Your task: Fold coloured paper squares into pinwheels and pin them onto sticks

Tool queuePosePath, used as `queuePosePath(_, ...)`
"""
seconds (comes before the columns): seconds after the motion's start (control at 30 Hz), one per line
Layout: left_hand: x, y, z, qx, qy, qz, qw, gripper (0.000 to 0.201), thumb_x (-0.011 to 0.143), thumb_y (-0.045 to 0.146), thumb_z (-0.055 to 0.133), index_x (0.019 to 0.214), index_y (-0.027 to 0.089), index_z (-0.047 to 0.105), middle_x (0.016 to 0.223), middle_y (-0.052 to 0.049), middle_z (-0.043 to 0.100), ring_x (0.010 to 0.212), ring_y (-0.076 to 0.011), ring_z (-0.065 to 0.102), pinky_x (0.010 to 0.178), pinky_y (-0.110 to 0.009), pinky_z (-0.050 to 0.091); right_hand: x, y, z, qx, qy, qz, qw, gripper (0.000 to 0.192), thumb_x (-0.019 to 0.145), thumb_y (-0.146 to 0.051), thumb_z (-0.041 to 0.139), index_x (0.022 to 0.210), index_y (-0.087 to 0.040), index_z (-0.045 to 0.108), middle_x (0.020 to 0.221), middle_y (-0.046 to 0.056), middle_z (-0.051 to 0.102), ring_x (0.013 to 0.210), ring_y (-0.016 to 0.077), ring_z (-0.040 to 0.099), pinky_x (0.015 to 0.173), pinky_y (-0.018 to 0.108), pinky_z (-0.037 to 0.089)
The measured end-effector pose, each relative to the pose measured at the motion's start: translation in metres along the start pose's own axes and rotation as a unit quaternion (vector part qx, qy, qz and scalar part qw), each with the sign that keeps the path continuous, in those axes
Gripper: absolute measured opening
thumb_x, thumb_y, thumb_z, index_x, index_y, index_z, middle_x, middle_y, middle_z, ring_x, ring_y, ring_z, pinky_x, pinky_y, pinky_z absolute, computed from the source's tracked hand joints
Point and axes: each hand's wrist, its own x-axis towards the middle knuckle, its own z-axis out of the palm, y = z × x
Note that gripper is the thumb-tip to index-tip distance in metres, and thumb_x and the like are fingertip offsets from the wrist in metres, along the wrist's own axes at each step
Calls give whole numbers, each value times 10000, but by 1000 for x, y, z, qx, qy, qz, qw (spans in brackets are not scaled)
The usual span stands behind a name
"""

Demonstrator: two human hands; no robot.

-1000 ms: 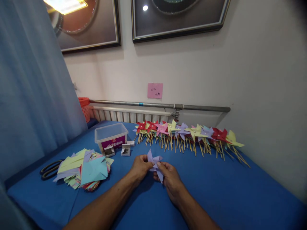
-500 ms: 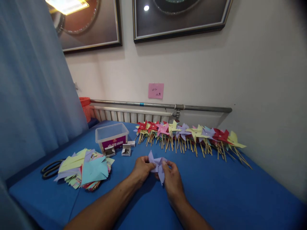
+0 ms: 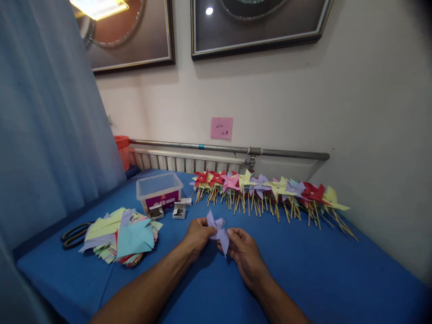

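A purple paper pinwheel point(image 3: 220, 230) with folded blades is held above the blue cloth, between both hands. On its left side my left hand point(image 3: 199, 235) pinches it, thumb in front and fingers behind. My right hand point(image 3: 248, 256) is closed at its right edge, thumb and index finger by a blade and other fingertips partly hidden behind the paper. No stick shows on this pinwheel. Two small open boxes point(image 3: 179, 210) with small contents I cannot make out stand beyond my left hand.
A pile of cut coloured paper point(image 3: 135, 238) lies at left, with black-handled scissors point(image 3: 76, 235) beside it. Behind the small boxes is a clear plastic tub point(image 3: 160, 186). A row of finished pinwheels on sticks point(image 3: 259, 186) lines the back right, below a pipe point(image 3: 290, 154).
The purple pinwheel has turned and tilted a little in my hands. My right thumb has shifted from its middle out to the right edge. The camera view has moved slightly.
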Motion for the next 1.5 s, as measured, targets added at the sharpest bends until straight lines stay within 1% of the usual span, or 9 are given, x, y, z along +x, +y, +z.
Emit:
queuePosePath(0.1,-2,2,2,0,-12,6,1000,275,548,193,767,800,84,763,704,-61,722,581,-118,565,591,-232,414,2,2,1,-13,22,6,1000,521,527,-513,969,789,-203,643,688,5,730,677,214,730,680,337,580)
queuePosePath(0.23,-6,5,6,0,-20,15,1000,289,541,203,796,799,75,771,693,-65,720,572,-116,570,571,-224,419,6,10,3,-23,56,17,998,583,465,-488,986,811,-210,610,628,-14,709,622,216,719,604,318,567)
queuePosePath(0.4,-6,2,8,-13,-25,3,1000,282,541,209,816,783,79,752,674,-64,710,545,-130,583,544,-240,448,9,19,8,-15,108,2,994,607,521,-414,956,959,-231,577,634,-26,725,579,230,718,577,329,559)
queuePosePath(0.57,-9,3,12,-26,-47,-7,999,287,527,234,838,749,87,731,656,-59,705,540,-143,601,546,-253,475,11,23,9,1,116,-19,993,611,573,-355,902,1067,-234,563,744,-1,771,707,269,758,625,339,564)
queuePosePath(0.87,-18,13,19,-42,-63,-22,997,299,493,239,858,727,89,749,655,-59,716,553,-134,596,590,-248,470,13,24,6,1,122,-59,991,607,590,-333,827,1125,-222,563,839,40,798,784,270,754,675,332,541)
queuePosePath(1.0,-19,14,19,-42,-67,-7,997,294,512,239,851,745,82,765,697,-75,733,595,-134,607,614,-239,465,15,21,6,-18,138,-73,988,599,567,-321,818,1104,-231,569,761,13,772,725,253,727,671,332,521)
queuePosePath(1.2,-15,12,15,-26,-34,8,999,257,514,250,828,713,106,754,643,-48,719,540,-131,587,561,-234,450,11,20,9,11,109,-71,991,582,609,-353,839,1130,-241,605,770,-8,753,686,214,672,661,311,479)
queuePosePath(1.33,-14,12,14,-29,-47,23,998,274,533,262,833,741,99,759,664,-59,729,537,-134,598,567,-242,475,3,11,13,28,36,-37,998,361,669,-397,834,953,-219,699,796,8,735,707,184,638,663,289,468)
queuePosePath(1.5,-16,13,16,-17,-45,43,998,281,547,266,858,747,97,757,681,-56,726,560,-124,591,580,-229,457,0,5,15,20,19,3,1000,296,612,-378,866,789,-211,698,775,10,715,737,183,627,671,285,481)
